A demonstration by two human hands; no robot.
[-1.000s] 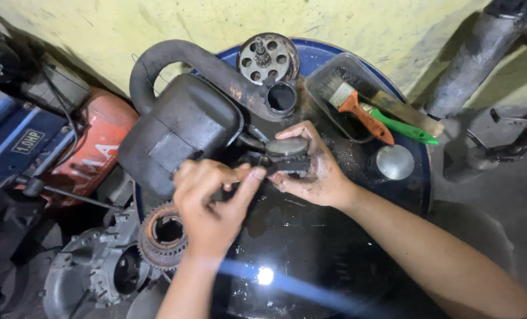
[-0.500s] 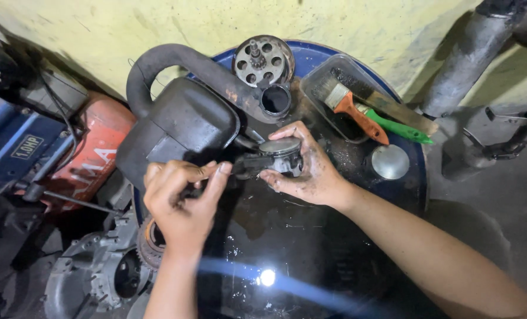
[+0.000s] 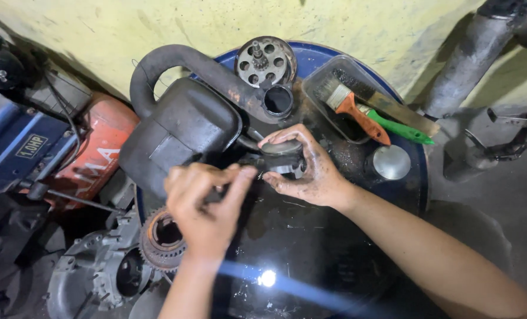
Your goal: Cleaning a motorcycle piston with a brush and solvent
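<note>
- A blue drum (image 3: 414, 177) with a dark, oily top is seen from above; it serves as the work surface, and a yellowish wall (image 3: 157, 23) stands behind it.
- A large black air box (image 3: 181, 130) with a curved hose (image 3: 175, 59) is laid across the upper left part of the drum top.
- At the left, beside the drum, a blue machine (image 3: 15, 147) and a red casing (image 3: 104, 147) are seen, and lower down a grey engine housing (image 3: 92, 277) with a toothed gear ring (image 3: 160, 236).
- At the right, a grey pipe (image 3: 470, 59) is leaned near the wall.
- A clear plastic tray (image 3: 319, 80) is placed on the upper right of the drum; a brush with an orange handle (image 3: 358, 115) and a green-handled tool (image 3: 399, 130) are lying in it.
- A round metal disc with holes (image 3: 266, 59) is set at the far rim, and a small shiny lid (image 3: 392, 162) lies right of the tray.
- The right hand (image 3: 311, 171) is closed around a small dark cylindrical part (image 3: 281, 156), held just above the drum top near the air box.
- The left hand (image 3: 207, 204) is curled, with fingertips pinched together next to the part; what is held in it cannot be told, because it is blurred.
</note>
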